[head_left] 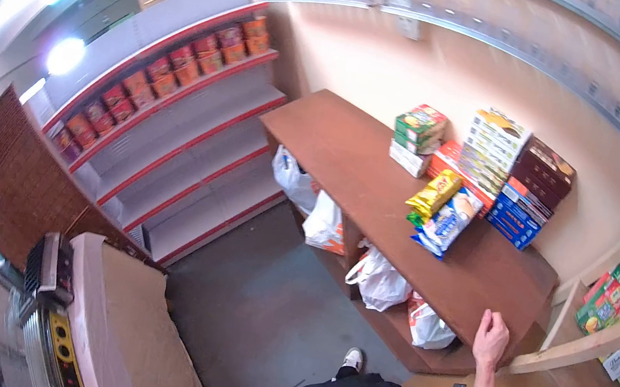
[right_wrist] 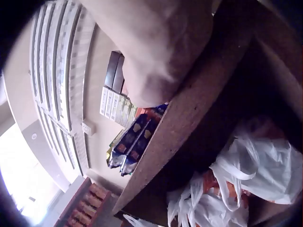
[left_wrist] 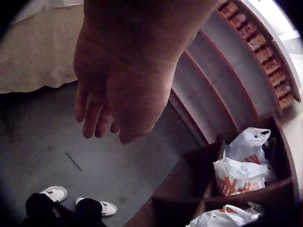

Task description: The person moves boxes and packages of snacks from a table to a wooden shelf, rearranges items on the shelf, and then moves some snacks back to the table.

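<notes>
My right hand [head_left: 492, 339] is over the near right end of the brown counter [head_left: 337, 136], with its fingers loosely bent and nothing showing in them. In the right wrist view the back of that hand [right_wrist: 154, 71] hides most of its fingers, close by the counter's edge. Low at my left side hangs my left hand [left_wrist: 118, 90], fingers relaxed above the grey floor. On the counter, beyond the right hand, lie a blue-and-white snack pack [head_left: 450, 220] and a yellow snack pack [head_left: 436, 194]. Stacked boxes [head_left: 492, 151] stand behind them against the wall.
White plastic bags [head_left: 382, 281] fill the compartments under the counter. A red-edged shelf rack [head_left: 180, 129] carries a row of orange-red packs [head_left: 156, 75] on top. A wooden frame [head_left: 600, 336] stands at right, a cloth-covered table [head_left: 131, 311] at left.
</notes>
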The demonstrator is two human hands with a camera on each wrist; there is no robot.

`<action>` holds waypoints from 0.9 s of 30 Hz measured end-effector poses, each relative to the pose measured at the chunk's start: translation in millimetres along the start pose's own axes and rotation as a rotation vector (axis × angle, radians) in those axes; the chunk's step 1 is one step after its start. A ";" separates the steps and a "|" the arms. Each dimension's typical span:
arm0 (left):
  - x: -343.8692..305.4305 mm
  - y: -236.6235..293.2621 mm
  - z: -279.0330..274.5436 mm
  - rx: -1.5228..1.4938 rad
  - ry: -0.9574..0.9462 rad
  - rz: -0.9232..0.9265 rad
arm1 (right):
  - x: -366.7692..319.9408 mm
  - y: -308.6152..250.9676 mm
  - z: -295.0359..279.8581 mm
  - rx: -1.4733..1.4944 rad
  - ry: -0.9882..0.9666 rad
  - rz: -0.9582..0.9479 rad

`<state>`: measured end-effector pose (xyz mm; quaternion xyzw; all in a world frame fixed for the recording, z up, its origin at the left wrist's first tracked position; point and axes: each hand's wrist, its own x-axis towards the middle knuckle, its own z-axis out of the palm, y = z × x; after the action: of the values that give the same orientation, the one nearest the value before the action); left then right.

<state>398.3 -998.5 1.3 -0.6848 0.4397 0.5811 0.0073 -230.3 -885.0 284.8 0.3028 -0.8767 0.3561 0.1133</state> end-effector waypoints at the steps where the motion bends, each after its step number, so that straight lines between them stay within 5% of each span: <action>1: -16.6 42.6 -1.4 0.140 0.024 0.008 | 1.6 -2.5 -0.9 -0.009 -0.022 0.016; 7: 54.8 161.1 -7.4 0.208 0.019 0.139 | 5.7 -2.2 -6.1 -0.042 -0.056 -0.004; 9: 44.9 232.9 4.1 0.267 0.366 0.597 | 7.0 -2.6 -6.0 -0.042 -0.077 -0.030; 11: 33.6 312.6 17.3 0.236 0.492 0.867 | 8.3 -3.8 -6.4 -0.065 -0.067 -0.002; 15: 11.8 461.2 53.5 -0.143 0.385 1.223 | 9.8 -6.2 -6.5 -0.072 -0.066 0.007; 20: -56.3 608.0 101.2 -0.005 0.279 1.452 | 11.0 -8.8 -5.6 -0.064 -0.037 0.029; 27: -63.2 750.5 158.9 0.259 0.297 1.697 | 10.1 -13.2 -6.4 -0.095 0.060 0.093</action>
<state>-181.6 -1338.4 376.5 -0.1882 0.8605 0.2403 -0.4079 -230.4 -892.5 300.9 0.2452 -0.9020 0.3279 0.1369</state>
